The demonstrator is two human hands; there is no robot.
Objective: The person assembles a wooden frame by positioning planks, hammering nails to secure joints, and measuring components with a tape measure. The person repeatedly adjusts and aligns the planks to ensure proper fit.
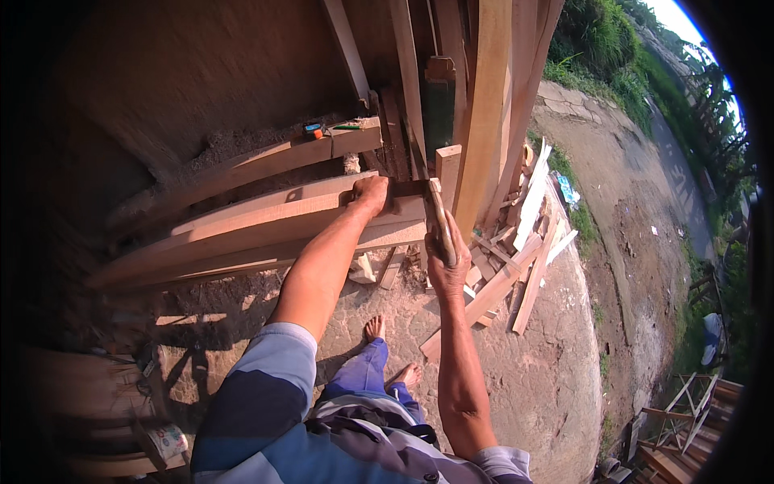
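My right hand (448, 260) is closed around a long, worn wooden handle (439, 214), which stands almost upright beside the timber ends. A dark flat strip (409, 189), perhaps a saw blade, runs between that handle and my left hand (372, 194). The left hand is a fist at the top edge of a thick wooden beam (278, 216). Its curled fingers are partly hidden, so what they grip does not show clearly. The beam lies lengthwise to the left, with more timber alongside and below it.
On another beam (266, 165) behind lie a blue and orange tape measure (313, 130) and a green pencil-like stick (347, 127). Tall boards (481, 105) lean upright ahead. Wood offcuts (516, 270) are heaped on the ground at right. My bare feet (375, 328) stand below.
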